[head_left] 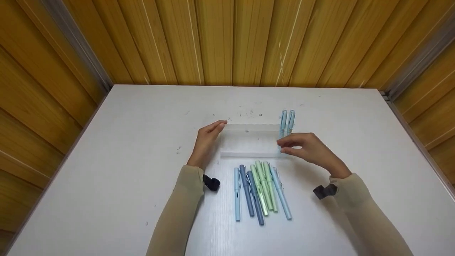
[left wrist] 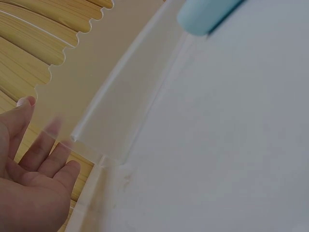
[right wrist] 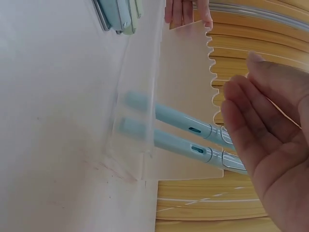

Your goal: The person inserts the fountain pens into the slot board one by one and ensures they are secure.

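A clear plastic pen stand (head_left: 252, 155) with a scalloped back edge sits mid-table. My left hand (head_left: 209, 140) holds its left end, thumb and fingers on either side of the clear sheet (left wrist: 77, 96). At the stand's right end, two light blue pens (right wrist: 181, 121) with metal clips lie side by side in scalloped notches, their lower ends behind the frosted front lip. Beside these pens is my right hand (head_left: 302, 145), its fingers and thumb slightly bent with nothing pinched between them. In the right wrist view that hand (right wrist: 270, 125) partly covers the pens' cap ends.
In front of the stand lies a loose group of pens: light blue pens (head_left: 237, 199) at both sides, dark blue pens (head_left: 247, 193) and several green pens (head_left: 262, 188) between. A black wrist camera (head_left: 212, 184) sits on each sleeve. Yellow slatted panels (head_left: 249, 42) border the white table (head_left: 124, 160).
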### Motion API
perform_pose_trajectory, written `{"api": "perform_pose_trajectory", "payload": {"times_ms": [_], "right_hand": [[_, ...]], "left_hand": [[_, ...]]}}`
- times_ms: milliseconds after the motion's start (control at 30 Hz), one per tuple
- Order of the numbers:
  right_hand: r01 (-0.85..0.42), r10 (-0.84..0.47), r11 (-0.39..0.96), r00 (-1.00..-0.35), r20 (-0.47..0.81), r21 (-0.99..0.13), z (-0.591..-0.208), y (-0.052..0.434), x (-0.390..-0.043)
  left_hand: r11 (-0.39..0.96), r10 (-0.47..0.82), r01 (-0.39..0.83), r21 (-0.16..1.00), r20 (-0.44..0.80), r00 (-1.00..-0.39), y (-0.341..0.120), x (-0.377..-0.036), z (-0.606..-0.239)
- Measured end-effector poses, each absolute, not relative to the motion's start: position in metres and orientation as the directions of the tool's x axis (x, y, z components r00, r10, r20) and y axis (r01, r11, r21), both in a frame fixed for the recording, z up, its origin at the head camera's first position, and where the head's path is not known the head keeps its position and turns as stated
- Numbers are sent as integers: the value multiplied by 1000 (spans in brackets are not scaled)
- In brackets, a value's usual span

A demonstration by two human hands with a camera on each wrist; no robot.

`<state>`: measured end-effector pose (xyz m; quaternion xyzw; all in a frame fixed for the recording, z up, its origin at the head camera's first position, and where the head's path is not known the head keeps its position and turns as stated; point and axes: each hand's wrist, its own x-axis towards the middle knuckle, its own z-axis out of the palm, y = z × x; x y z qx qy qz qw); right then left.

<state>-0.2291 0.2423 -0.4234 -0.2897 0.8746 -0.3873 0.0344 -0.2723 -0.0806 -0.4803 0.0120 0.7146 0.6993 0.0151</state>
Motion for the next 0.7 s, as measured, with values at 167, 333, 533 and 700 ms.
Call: {"api": "perform_pose_trajectory", "payload": {"times_ms": [167, 333, 533, 700], "right_hand": [[-439, -598, 538, -800, 41, -720, -431, 244, -226], [-402, -621, 551, -783, -39, -731, -435, 246, -224], [-371, -641, 572, -758, -117, -731, -442, 244, -221], [-364, -659, 580, -736, -157, -729, -449, 240, -217]], "left_hand": [[-7, 42, -17, 1000, -17, -999, -80, -272, -480], [-17, 42, -21, 1000, -20, -999, -79, -275, -478], [18, 44, -16, 1000, -17, -999, -80, -275, -478], [53, 40, -27, 998, -29, -999, -81, -272, -479]]}}
